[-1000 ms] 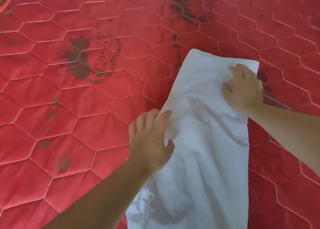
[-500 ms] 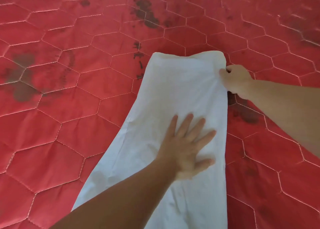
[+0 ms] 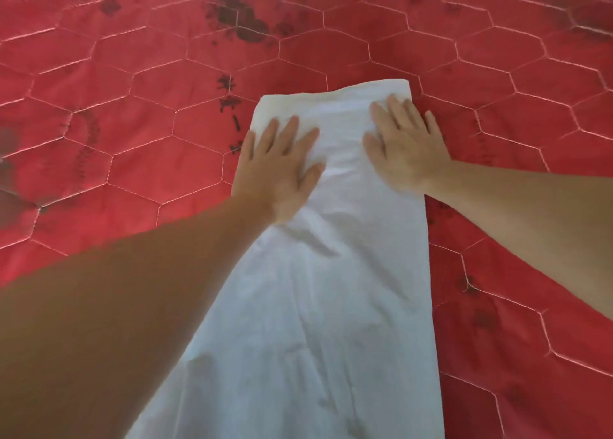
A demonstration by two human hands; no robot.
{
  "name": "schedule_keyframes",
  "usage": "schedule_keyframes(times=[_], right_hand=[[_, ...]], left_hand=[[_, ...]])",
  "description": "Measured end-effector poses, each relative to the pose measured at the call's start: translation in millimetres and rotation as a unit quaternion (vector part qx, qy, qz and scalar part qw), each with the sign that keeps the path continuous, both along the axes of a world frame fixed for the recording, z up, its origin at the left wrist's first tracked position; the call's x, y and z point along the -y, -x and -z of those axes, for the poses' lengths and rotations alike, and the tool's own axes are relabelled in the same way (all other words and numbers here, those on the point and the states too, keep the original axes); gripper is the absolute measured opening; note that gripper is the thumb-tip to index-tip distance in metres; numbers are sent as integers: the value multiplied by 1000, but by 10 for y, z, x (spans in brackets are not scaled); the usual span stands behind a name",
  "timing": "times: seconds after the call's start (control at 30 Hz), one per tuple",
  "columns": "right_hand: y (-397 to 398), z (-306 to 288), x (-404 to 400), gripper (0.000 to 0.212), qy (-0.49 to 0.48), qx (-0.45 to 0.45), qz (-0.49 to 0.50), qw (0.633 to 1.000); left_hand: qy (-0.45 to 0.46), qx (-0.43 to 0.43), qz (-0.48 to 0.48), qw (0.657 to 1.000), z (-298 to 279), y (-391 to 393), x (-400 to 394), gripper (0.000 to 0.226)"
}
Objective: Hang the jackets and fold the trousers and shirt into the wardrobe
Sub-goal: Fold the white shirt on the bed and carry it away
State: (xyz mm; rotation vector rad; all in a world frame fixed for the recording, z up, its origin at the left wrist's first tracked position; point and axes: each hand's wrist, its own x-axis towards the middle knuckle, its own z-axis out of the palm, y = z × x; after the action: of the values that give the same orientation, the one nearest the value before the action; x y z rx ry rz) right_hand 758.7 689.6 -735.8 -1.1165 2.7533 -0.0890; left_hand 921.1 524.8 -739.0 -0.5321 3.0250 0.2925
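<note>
White garment (image 3: 318,306) lies lengthwise on red quilted mattress (image 3: 132,123), far end folded, near end running out of frame. Left hand (image 3: 278,166) & right hand (image 3: 404,150) rest flat on far end, fingers spread, palms down, nothing pinched. Recommended: press w/ even force, sweep outward to clear creases, square edges before next fold. Mattress shows dark stains (image 3: 238,17); wardrobe not in view.

Dark, illegible printed marks on the red quilted mattress (image 3: 132,123)
</note>
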Motion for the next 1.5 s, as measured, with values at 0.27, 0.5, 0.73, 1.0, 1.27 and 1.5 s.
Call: schedule_keyframes(times=[0.27, 0.5, 0.73, 1.0, 1.27, 1.5], right_hand=[[-1251, -24, -529, 62, 56, 23, -56, 997], [-2095, -150, -1042, 63, 30, 5, -154, 988], [-3326, -68, -1592, 68, 69, 16, -192, 979], [-4168, -33, -2212, 72, 53, 24, -256, 965], [-4607, -169, -3019, 79, -2, 28, -329, 944], [-4634, -356, -3505, 72, 12, 80, -336, 938]], left_hand=[[-31, -17, 70, 997, -107, -891, -733, 62], [-32, 19, 121, 992, -122, -1709, -900, 60], [-16, 59, 171, 983, -190, -2447, -1203, 66], [0, -13, 270, 963, -191, -3399, -1561, 63], [24, 50, 343, 938, -264, -4240, -1887, 76], [31, 111, 354, 928, -303, -4642, -2131, 98]])
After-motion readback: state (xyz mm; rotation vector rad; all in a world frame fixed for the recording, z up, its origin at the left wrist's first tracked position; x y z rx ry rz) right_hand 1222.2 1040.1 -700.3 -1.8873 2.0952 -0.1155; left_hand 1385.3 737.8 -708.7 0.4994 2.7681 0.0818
